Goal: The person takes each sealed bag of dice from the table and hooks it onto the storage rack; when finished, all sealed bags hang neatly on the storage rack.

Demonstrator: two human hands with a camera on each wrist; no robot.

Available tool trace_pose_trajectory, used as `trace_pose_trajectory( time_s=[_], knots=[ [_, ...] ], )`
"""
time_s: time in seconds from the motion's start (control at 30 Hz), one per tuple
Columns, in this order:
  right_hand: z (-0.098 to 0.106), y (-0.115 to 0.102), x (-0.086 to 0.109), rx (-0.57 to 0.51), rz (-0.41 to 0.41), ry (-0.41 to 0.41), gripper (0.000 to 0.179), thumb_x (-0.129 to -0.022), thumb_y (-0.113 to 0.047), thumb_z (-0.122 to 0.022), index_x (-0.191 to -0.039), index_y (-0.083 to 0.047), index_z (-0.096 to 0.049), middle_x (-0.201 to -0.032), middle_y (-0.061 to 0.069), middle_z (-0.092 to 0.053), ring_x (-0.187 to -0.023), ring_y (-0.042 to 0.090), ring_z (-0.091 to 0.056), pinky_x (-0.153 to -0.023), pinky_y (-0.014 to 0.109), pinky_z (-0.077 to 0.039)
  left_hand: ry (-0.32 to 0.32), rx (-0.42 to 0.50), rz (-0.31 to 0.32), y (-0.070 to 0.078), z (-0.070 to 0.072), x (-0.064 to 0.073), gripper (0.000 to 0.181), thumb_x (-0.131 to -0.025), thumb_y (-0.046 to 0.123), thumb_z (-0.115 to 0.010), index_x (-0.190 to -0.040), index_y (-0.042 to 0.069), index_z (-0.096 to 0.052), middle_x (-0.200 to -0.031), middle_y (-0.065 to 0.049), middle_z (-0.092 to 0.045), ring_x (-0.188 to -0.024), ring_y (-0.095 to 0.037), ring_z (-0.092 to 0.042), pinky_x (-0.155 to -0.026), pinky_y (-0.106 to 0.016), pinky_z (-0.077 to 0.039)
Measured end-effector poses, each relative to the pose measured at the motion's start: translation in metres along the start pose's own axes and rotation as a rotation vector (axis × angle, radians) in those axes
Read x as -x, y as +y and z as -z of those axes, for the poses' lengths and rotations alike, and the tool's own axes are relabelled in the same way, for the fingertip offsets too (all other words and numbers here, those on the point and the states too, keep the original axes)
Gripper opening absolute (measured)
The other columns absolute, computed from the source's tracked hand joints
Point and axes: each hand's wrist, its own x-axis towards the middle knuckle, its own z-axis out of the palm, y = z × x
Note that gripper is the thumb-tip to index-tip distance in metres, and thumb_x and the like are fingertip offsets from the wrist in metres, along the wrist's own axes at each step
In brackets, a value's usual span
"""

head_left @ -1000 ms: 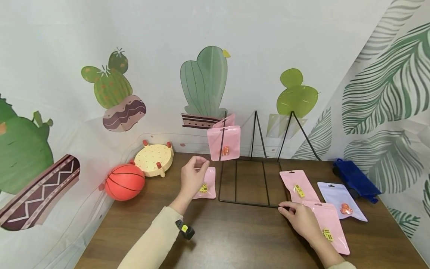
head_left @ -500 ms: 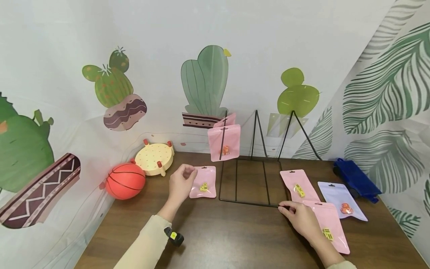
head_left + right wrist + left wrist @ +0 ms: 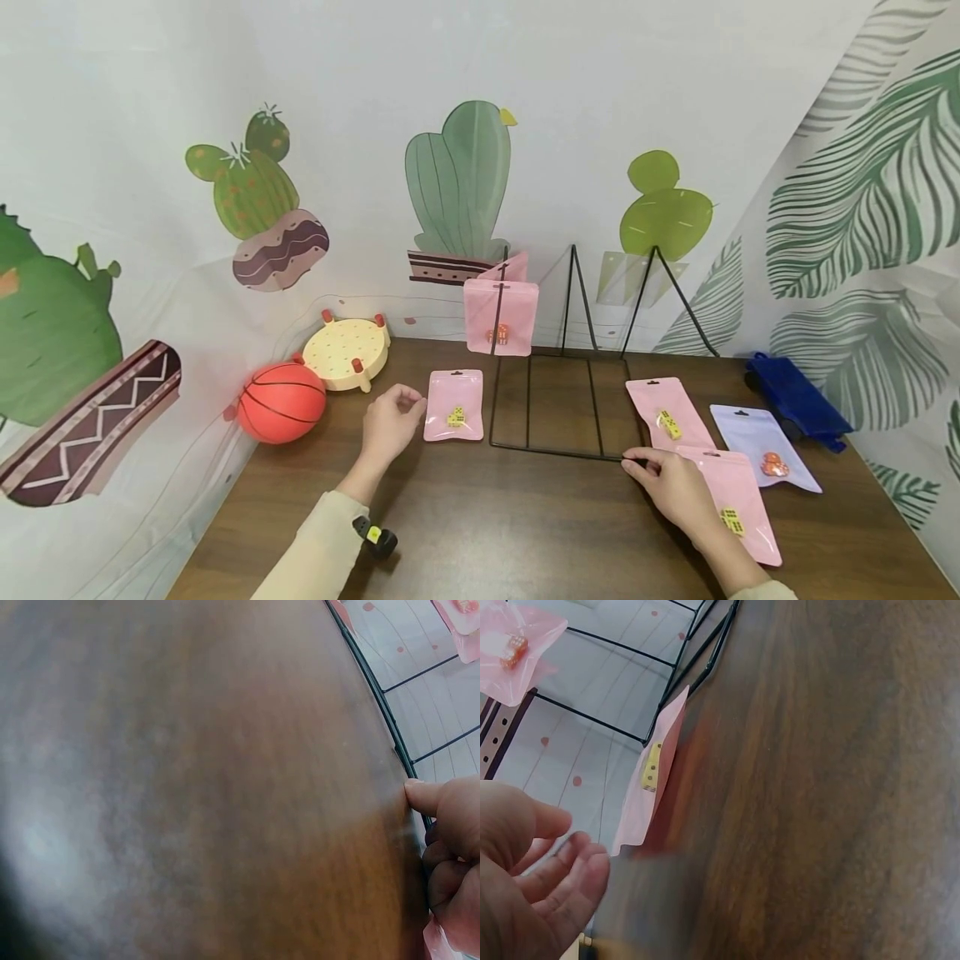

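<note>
Left hand (image 3: 390, 425), fingers loosely bent, holding nothing — just beside a pink pouch (image 3: 455, 395) of yellow dice (image 3: 456, 417) on the table (image 3: 480, 533), right hand (image 3: 670, 487) pinching a corner of the black wire rack (image 3: 555, 452) — hanging pouch (image 3: 520, 314) at its left

Loosely bent fingers (image 3: 568, 886) hang near a pink bag (image 3: 634, 813).

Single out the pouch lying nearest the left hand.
The pink pouch with yellow dice left of the black rack; the other pouches hang on the rack or lie at its right side.
</note>
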Motion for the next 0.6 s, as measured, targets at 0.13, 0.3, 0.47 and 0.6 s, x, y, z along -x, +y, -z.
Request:
trace_pose_trajectory(
  time_s=[0.13, 0.3, 0.47, 0.6],
  knots=[
    [-0.001, 0.001, 0.000, -0.001, -0.005, 0.002, 0.013, -0.092, -0.023, -0.081, -0.104, -0.016, -0.081, -0.059, -0.012, -0.044, -0.053, 0.007, -0.038, -0.050, 0.028, -0.031, -0.050, -0.068, 0.018, -0.002, -0.004, -0.002, 0.016, -0.093, 0.029, -0.078, -0.097, 0.014, -0.073, -0.086, 0.000, -0.073, -0.071, -0.017, -0.064, -0.071, -0.043, -0.047],
    [-0.002, 0.002, -0.001, -0.007, -0.009, 0.004, 0.014, -0.092, -0.023, -0.081, -0.104, -0.015, -0.081, -0.058, -0.011, -0.044, -0.052, 0.007, -0.038, -0.050, 0.028, -0.031, -0.115, -0.107, 0.047, -0.001, -0.010, -0.002, 0.029, -0.092, 0.035, -0.078, -0.105, 0.010, -0.072, -0.092, -0.003, -0.073, -0.083, -0.023, -0.067, -0.076, -0.046, -0.049],
    [-0.002, 0.002, 0.000, -0.007, -0.008, 0.005, 0.013, -0.092, -0.023, -0.081, -0.104, -0.016, -0.081, -0.058, -0.011, -0.044, -0.052, 0.007, -0.038, -0.050, 0.028, -0.032, -0.135, -0.143, 0.050, 0.003, -0.017, -0.002, 0.039, -0.091, 0.037, -0.079, -0.112, 0.005, -0.070, -0.100, -0.007, -0.073, -0.092, -0.027, -0.067, -0.082, -0.050, -0.051],
    [-0.002, 0.002, 0.000, -0.009, -0.014, 0.004, 0.013, -0.092, -0.023, -0.081, -0.104, -0.017, -0.081, -0.058, -0.011, -0.045, -0.052, 0.007, -0.038, -0.050, 0.028, -0.032, -0.147, -0.178, 0.048, 0.008, -0.023, -0.004, 0.052, -0.089, 0.042, -0.081, -0.119, 0.002, -0.068, -0.103, -0.010, -0.070, -0.094, -0.030, -0.066, -0.081, -0.050, -0.052]
  ],
)
